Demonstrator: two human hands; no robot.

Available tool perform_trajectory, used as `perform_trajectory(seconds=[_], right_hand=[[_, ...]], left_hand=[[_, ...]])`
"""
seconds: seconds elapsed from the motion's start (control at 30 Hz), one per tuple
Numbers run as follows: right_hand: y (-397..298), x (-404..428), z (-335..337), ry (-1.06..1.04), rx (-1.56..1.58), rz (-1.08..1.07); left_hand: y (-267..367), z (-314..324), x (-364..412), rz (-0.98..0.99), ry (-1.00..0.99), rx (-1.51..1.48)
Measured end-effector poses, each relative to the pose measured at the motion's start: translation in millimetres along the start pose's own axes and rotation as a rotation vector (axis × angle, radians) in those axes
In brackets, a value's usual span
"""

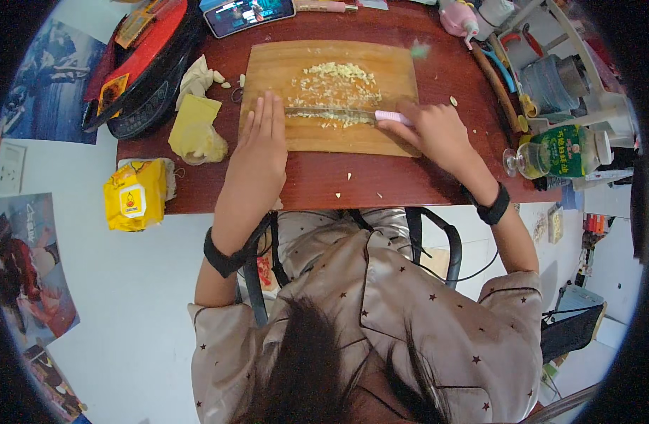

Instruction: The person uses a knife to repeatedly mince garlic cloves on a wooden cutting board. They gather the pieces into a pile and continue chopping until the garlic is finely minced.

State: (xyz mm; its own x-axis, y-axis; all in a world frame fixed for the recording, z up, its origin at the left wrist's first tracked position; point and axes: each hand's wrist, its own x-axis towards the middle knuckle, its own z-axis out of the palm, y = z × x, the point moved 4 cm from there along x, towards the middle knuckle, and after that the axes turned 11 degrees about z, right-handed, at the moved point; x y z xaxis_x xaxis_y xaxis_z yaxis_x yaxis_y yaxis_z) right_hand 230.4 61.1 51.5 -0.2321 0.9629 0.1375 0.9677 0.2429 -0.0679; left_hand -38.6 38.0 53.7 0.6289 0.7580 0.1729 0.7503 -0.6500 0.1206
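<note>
My right hand is closed around the pink handle of a knife, whose blade lies across the wooden cutting board and points left. Chopped pale pieces that look like garlic are heaped near the board's middle, with more scattered under and around the blade. Flat on the board's left edge rests my left hand, its fingers extended and close together, near the knife's tip. Whether its thumb touches anything is hard to see. A few small pieces lie on the red-brown table below the board.
Left of the board are peeled cloves, a yellow paper-lined cup, a yellow wipes pack and a red and black appliance. A phone stands behind. At right are a glass jar, a green-labelled bottle and a rack.
</note>
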Motion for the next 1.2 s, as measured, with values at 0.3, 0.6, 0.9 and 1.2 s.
perform_trajectory(seconds=[0.3, 0.6, 0.9, 1.2], right_hand=[[1.0, 9.1, -8.2, 0.001, -0.037, -0.023], [4.4, 17.2, -1.6, -0.054, -0.062, -0.015], [1.1, 22.4, -7.8, -0.017, -0.031, -0.008], [7.6, 32.0, -3.3, 0.016, 0.018, -0.030]], left_hand=[[-5.6, -1.4, 9.4, 0.032, -0.005, 0.082], [-10.9, 4.4, 14.1, 0.049, 0.015, 0.092], [-12.2, 6.7, 23.7, 0.031, 0.078, 0.096], [-21.3, 4.3, 32.2, 0.040, 0.033, 0.079]])
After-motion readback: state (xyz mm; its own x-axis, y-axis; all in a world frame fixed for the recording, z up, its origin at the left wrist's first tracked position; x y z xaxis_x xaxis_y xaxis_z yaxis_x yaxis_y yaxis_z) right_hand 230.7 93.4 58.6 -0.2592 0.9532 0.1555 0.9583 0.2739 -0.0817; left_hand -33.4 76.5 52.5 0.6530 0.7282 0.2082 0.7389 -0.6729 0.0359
